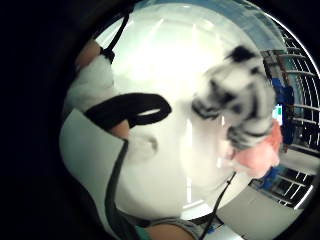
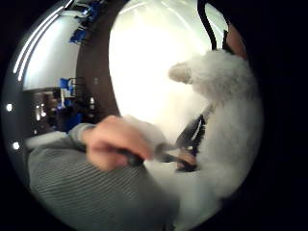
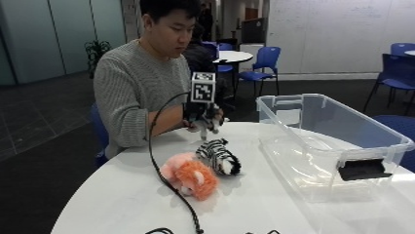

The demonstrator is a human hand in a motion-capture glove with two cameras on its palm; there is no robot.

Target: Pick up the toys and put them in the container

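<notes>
In the outside view my gloved right hand is raised above the far side of the round white table, left of the container. It holds a small white plush toy that hangs below it; the white fur lies against the palm. The person's bare hand is right beside it. A zebra plush lies on the table below and in front of the hand. An orange and pink plush touches it. The clear plastic container stands on the table's right side, open-topped.
A black cable runs from the hand across the table past the orange plush to the front edge. Blue chairs and another round table stand behind the person. Bare tabletop lies left of the toys.
</notes>
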